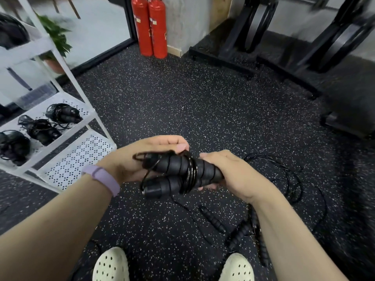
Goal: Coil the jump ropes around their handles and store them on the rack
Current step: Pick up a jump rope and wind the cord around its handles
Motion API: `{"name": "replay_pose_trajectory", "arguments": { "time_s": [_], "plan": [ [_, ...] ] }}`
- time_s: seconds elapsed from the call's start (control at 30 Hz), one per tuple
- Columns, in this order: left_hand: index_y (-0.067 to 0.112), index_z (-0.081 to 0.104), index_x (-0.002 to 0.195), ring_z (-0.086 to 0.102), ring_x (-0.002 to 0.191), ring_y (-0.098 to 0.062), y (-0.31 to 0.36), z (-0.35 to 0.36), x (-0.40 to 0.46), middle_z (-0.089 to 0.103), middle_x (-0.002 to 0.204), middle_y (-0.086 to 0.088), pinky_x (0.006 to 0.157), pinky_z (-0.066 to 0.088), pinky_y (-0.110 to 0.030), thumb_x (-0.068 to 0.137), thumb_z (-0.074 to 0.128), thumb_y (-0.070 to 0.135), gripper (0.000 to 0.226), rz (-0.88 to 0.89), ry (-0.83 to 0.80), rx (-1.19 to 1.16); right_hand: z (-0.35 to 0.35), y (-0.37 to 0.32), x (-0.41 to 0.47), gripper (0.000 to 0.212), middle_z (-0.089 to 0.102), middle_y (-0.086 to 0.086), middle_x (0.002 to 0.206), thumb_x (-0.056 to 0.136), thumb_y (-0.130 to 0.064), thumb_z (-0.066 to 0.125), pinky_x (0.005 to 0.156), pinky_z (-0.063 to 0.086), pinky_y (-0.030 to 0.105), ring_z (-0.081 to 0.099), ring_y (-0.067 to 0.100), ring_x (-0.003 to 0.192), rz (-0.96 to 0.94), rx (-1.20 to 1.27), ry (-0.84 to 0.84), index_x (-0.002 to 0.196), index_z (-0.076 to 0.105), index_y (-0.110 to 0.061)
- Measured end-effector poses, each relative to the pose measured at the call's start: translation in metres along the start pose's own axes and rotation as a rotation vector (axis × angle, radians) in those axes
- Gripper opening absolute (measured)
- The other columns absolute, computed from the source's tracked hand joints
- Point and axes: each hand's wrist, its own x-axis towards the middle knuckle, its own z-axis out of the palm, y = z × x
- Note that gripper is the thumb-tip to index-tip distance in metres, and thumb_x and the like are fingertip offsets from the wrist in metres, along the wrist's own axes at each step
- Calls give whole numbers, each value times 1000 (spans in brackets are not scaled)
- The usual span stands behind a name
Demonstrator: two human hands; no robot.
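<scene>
I hold the two black ribbed foam handles (178, 173) of one jump rope side by side in front of me, above the dark speckled rubber floor (182, 98). My right hand (233, 175) is closed around the far ends of both handles and keeps them together. My left hand (142, 157) is at the other end, near the caps, and its thumb and fingers pinch the thin black rope cord (189, 173), which already makes several tight turns around the middle of the pair. A short loop of the cord stands out near my left palm.

I judge that I am in the winding step and near its end for this rope, because only a little loose cord shows at my left hand. The next move asks me to draw the remaining cord around the handles with steady tension and to tuck its end under a turn, so that the coil does not spring open.

The white perforated metal rack (81, 153) stands at my left, and three coiled black ropes (40, 130) already lie on its middle shelf. More uncoiled black jump ropes (239, 232) lie on the floor near my pale perforated shoes (111, 264), so the task is not finished.
</scene>
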Motion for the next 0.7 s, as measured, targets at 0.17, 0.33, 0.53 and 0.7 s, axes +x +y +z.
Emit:
{"name": "replay_pose_trajectory", "arguments": {
  "time_s": [0.17, 0.33, 0.53, 0.7],
  "plan": [
    [12, 57, 84, 56, 61, 1, -17, 4, 5, 60, 64, 13, 74, 48, -12, 99, 54, -6, 24, 18, 339, 322, 9, -3, 8, 39, 59, 16, 70, 104, -28, 36, 58, 30, 35, 40, 21, 57, -96, 371, 79, 95, 64, -2],
    [24, 62, 99, 37, 55, -8, -29, 3, 22, 45, 59, 15, 55, 35, -33, 104, 42, 51, 35, 11, 363, 509, -4, -16, 16, 54, 54, 12, 73, 111, -40, 28, 53, 25, 30, 38, 17, 54, -152, 767, 278, 97, 73, -12],
    [39, 53, 85, 39, 49, -2, -30, -14, 13, 50, 57, 13, 47, 38, -20, 99, 42, 59, 27, 154, 442, 826, -10, -9, 19, 59, 63, 13, 75, 108, -54, 36, 55, 37, 28, 50, 16, 55, -42, 739, 628, 124, 63, -4],
    [40, 59, 87, 47, 48, -4, -17, -3, 2, 62, 61, 11, 46, 35, -18, 96, 49, 58, 23, 173, 384, 968, -10, -2, 23, 62, 67, 12, 82, 107, -59, 34, 54, 44, 25, 55, 13, 60, -34, 685, 713, 130, 62, -9]
  ]
}}
